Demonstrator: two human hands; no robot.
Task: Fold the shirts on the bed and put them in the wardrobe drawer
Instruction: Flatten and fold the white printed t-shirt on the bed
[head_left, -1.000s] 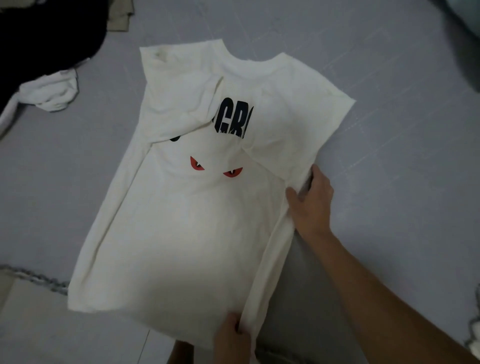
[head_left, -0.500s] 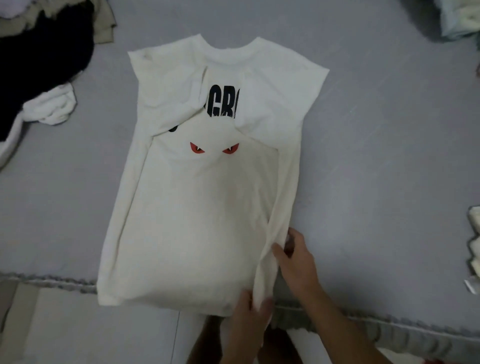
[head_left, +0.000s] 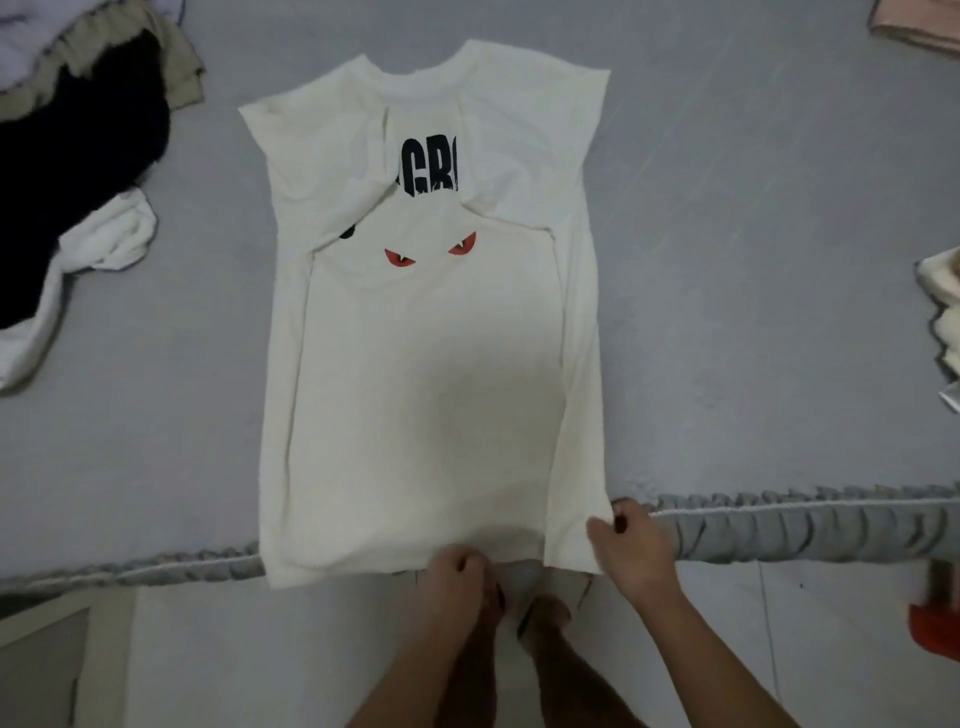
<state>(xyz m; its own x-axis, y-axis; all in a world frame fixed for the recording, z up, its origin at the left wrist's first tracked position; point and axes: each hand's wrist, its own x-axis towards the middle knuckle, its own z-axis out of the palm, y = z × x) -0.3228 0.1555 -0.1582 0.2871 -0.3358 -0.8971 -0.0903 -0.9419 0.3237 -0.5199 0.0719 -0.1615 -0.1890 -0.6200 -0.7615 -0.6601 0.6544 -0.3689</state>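
A cream T-shirt (head_left: 431, 395) with black letters and two red eyes lies flat on the grey bed (head_left: 753, 260), collar away from me. Both its sleeves and long sides are folded inward. Its hem hangs slightly over the bed's near edge. My left hand (head_left: 460, 574) pinches the hem near the middle. My right hand (head_left: 631, 545) grips the hem's right corner at the folded side strip.
A heap of black, white and khaki clothes (head_left: 78, 156) lies at the far left. A pink cloth (head_left: 919, 26) sits at the top right, a cream cloth (head_left: 943, 312) at the right edge. The bed's ruffled grey border (head_left: 805, 525) runs across, with tiled floor (head_left: 234, 665) below.
The right side has been folded in flat and straightened. My right hand slid down the side to the hem corner. The shirt now lies square to the bed edge.
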